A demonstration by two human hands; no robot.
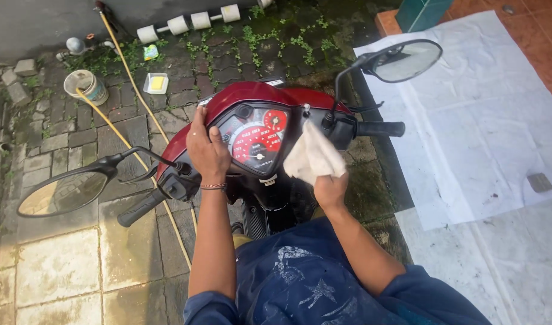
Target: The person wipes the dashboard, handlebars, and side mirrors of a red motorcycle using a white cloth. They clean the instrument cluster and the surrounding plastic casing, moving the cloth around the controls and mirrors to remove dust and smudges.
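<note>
The right hand (331,189) grips a pale cloth (312,156), bunched so it presses on the scooter's dash (255,138) beside the gauges. The left hand (207,150) lies flat and open on the dash's left edge, seemingly bracing the handlebars. Farther off, a yellow hose (131,84) runs over wet paving past a bucket (86,86).

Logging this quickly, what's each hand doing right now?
Left hand: open, resting flat on the red scooter dash.
Right hand: closed, holding a pale cloth.
</note>
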